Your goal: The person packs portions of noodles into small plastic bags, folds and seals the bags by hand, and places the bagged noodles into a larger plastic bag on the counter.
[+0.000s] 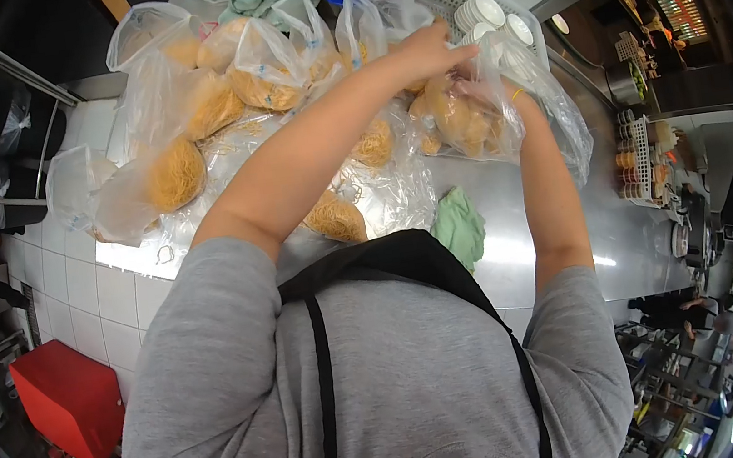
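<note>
My left hand (pixel 433 49) reaches across to the rim of a clear plastic bag (pixel 507 125), and its fingers look closed on the film. Inside that bag are pale yellow rounded pieces (pixel 463 121); their exact kind is hard to make out. My right hand (pixel 488 88), with a yellow band at the wrist, is at the same bag, partly behind its film, so its grip is unclear. Bags of thin yellow noodles (pixel 271 85) stand near my left arm. Loose noodle bundles (pixel 333 217) lie on plastic sheeting closer to me.
A green cloth (pixel 458 229) lies on the steel table (pixel 516 252). Behind my hands, a white plastic basket (pixel 532 12) holds stacked white containers (pixel 477 12). Another noodle bundle (pixel 175 175) sits at the left edge. A red box (pixel 69 403) stands on the tiled floor.
</note>
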